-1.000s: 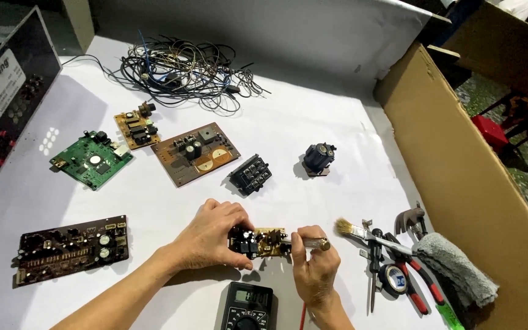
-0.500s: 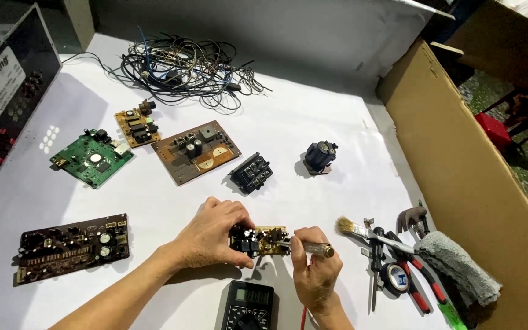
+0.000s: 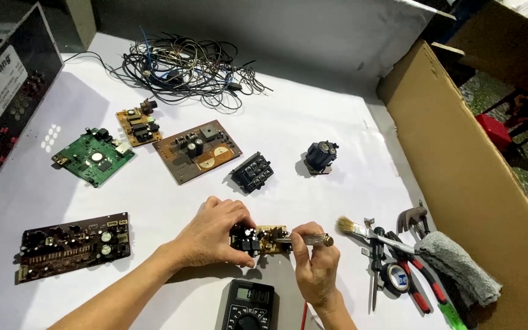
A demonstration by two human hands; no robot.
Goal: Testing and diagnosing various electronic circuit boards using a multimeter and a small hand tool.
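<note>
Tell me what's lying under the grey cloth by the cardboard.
Under the grey cloth lie red-handled pliers and a hammer, partly showing. A green tip pokes out; the rest is covered.

You have five circuit boards on the white sheet: the small board (image 3: 268, 239) pinched between your hands at 6 o'clock, a long dark board (image 3: 71, 245) at 8 o'clock, a green board (image 3: 93, 156) and a small tan board (image 3: 136, 125) at 10 o'clock, and a brown board (image 3: 197, 150) near centre. You have two black components: a connector block (image 3: 252, 172) and a round part (image 3: 321, 156) at 2 o'clock. One wire tangle (image 3: 178, 65) sits at 12, one multimeter (image 3: 249, 305) at 6, one paintbrush (image 3: 368, 232) at 4.
</note>
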